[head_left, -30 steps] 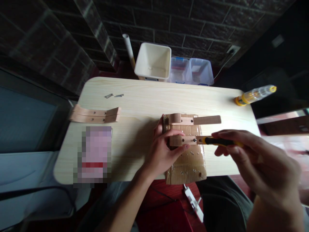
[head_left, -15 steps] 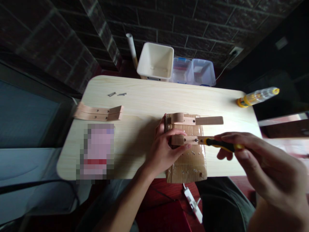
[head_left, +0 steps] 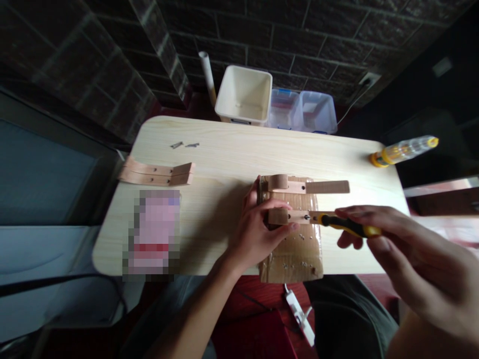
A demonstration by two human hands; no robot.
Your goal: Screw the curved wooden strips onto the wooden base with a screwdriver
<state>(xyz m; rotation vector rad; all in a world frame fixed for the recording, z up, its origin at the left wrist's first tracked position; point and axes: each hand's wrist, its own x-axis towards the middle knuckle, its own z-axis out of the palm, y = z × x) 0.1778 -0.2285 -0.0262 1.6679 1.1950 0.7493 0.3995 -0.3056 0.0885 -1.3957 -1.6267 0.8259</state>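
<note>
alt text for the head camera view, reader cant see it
The left hand steadies a wooden piece on taped cardboard while the right hand holds a yellow-and-black screwdriver over it; a second wooden piece lies alongside. More wooden pieces and small metal parts lie left on the pale table.

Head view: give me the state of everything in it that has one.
Left hand: closed on near wooden piece
Right hand: gripping screwdriver
Screwdriver: tip at near piece's hole
Near wooden piece: across cardboard block
Far wooden piece: across block, untouched
Cardboard block: taped, pierced
Wooden pair: side by side
Cream bin: open
Clear boxes: open
Wall socket: plug in
</note>
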